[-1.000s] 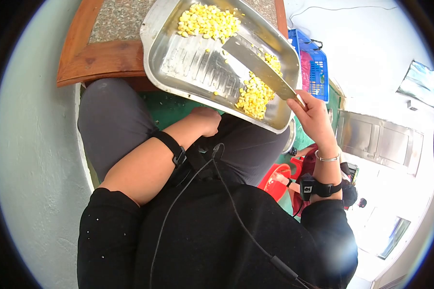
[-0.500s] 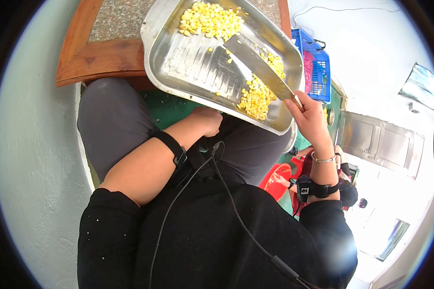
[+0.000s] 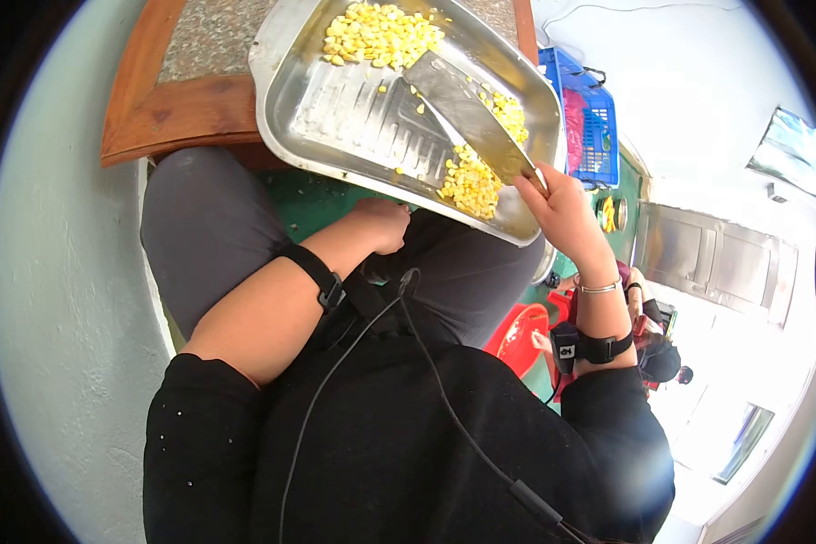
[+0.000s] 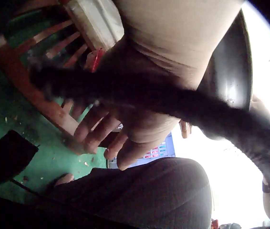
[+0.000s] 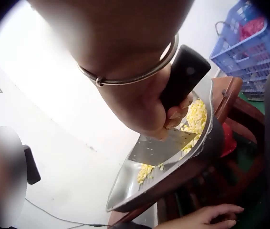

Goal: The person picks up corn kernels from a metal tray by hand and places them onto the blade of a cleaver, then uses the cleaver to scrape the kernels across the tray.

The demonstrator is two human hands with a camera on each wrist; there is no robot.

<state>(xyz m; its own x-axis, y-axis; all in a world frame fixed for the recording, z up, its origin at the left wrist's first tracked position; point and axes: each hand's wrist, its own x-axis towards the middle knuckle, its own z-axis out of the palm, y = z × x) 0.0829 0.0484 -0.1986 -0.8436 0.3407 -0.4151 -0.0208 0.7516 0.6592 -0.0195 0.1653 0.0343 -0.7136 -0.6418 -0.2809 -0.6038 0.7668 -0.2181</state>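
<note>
My right hand [image 3: 567, 218] grips the black handle [image 5: 186, 74] of a cleaver [image 3: 471, 113]. Its broad blade slants into a steel tray [image 3: 335, 109], lying across the tray's right half. Small yellow pieces like corn kernels form a pile [image 3: 381, 34] at the far side. Another pile [image 3: 471, 186] lies by the near right corner, along the blade, and a few loose bits dot the ridged bottom. Below the tray's near rim, over the lap, my left hand [image 3: 381, 225] hangs with nothing held; the left wrist view shows its fingers [image 4: 123, 152] loosely bent.
The tray sits over the edge of a wood-framed table [image 3: 186, 109] with a speckled stone top. A blue plastic basket [image 3: 598, 136] stands beyond it on the right. Farther right, another person is near a red basin [image 3: 521, 335]. A grey wall [image 3: 72, 272] runs along the left.
The tray, cleaver and right hand sit slightly farther left in the head view. More of the blade's flat side shows now. The left hand hardly moves.
</note>
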